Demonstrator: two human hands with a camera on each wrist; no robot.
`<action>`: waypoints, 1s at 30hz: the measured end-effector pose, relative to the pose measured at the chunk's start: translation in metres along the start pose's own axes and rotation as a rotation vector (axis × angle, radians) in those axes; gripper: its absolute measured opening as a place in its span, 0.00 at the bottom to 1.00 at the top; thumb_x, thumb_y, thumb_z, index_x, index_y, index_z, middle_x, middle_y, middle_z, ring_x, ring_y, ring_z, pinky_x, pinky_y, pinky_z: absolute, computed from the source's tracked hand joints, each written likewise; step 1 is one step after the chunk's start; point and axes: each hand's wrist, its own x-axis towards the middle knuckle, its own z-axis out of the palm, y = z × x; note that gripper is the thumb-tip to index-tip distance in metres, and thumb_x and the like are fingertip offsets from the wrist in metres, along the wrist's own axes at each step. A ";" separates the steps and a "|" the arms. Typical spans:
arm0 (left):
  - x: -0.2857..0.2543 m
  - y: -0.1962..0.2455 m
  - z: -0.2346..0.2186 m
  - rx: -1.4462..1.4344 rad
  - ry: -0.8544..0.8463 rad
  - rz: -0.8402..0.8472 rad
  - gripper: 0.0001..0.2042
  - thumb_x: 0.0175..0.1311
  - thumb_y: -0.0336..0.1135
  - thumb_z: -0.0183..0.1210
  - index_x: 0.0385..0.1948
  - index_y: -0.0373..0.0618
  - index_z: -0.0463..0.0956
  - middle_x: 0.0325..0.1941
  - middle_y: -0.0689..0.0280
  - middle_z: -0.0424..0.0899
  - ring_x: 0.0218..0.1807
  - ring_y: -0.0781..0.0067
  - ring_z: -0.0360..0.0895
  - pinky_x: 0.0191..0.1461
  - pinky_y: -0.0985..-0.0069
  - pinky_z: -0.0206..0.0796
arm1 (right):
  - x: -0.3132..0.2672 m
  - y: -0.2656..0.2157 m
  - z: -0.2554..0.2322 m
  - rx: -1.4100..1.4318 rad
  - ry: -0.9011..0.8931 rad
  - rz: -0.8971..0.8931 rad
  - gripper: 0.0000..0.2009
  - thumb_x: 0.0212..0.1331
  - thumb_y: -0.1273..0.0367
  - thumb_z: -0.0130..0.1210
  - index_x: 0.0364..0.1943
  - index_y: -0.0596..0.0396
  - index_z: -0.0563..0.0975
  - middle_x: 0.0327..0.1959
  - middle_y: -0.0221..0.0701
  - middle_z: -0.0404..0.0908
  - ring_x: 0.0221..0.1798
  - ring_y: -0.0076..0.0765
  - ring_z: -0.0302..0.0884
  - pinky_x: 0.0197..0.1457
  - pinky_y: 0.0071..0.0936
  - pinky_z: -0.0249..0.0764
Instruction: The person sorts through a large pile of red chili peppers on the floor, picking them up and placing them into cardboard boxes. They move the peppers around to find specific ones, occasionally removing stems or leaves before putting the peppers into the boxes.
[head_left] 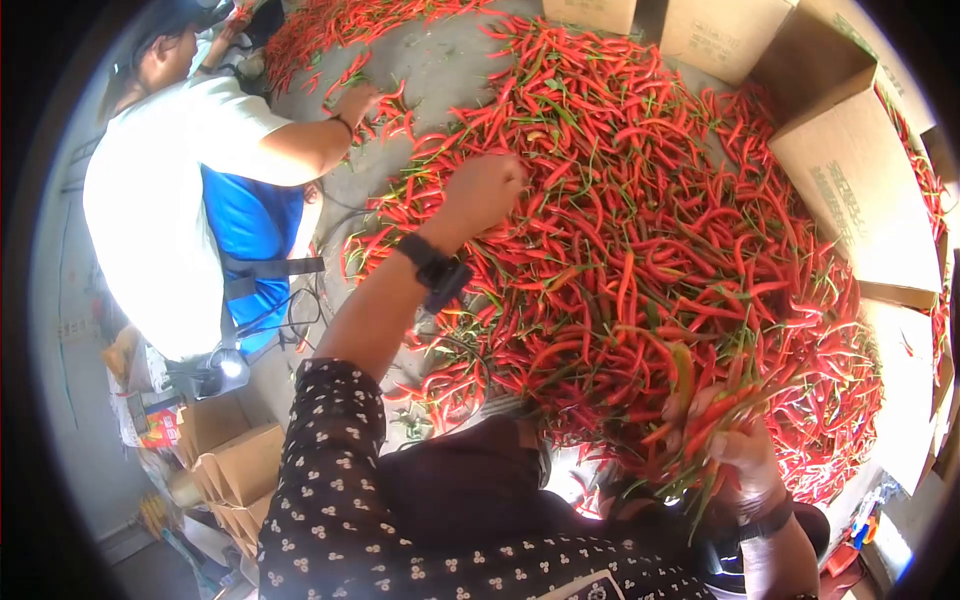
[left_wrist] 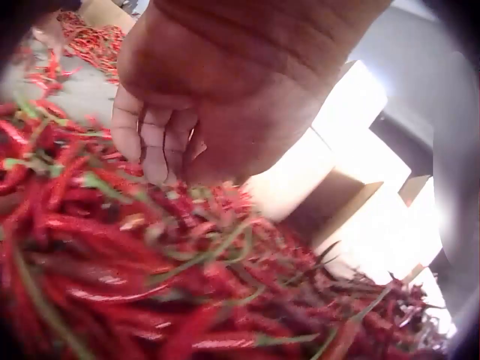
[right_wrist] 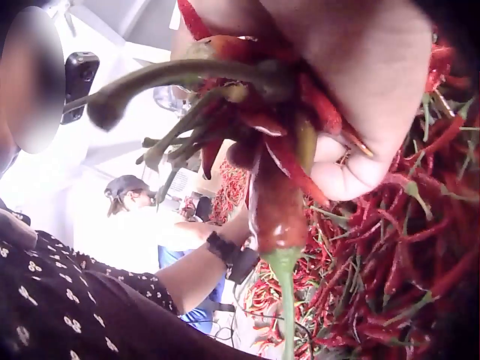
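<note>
My left hand [head_left: 487, 195] is over the left part of the heap of red chili peppers [head_left: 600, 230], with a dark strap and small device on the wrist. In the left wrist view the fingers [left_wrist: 153, 142] bend downward close above the peppers, and nothing shows between them. My right hand [head_left: 745, 455] grips a bunch of chili peppers [right_wrist: 277, 199] near the front right of the heap. Green stems stick out of that bunch, and one pepper hangs below the curled fingers with its stem down. The palm hides part of the bunch.
Open cardboard boxes [head_left: 850, 180] line the right and far sides of the heap. A person [head_left: 180, 160] in a white shirt crouches at left, one hand at some peppers. Smaller cartons [head_left: 240, 465] stand at lower left, and a black cable [head_left: 320, 300] runs nearby.
</note>
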 end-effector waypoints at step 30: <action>-0.043 0.050 -0.007 -1.329 -0.471 -0.318 0.08 0.67 0.31 0.47 0.41 0.40 0.72 0.34 0.69 0.77 0.37 0.79 0.74 0.43 0.79 0.67 | 0.008 0.004 0.007 -0.036 0.147 -0.022 0.18 0.48 0.70 0.59 0.45 0.59 0.73 0.46 0.42 0.75 0.42 0.34 0.75 0.47 0.31 0.73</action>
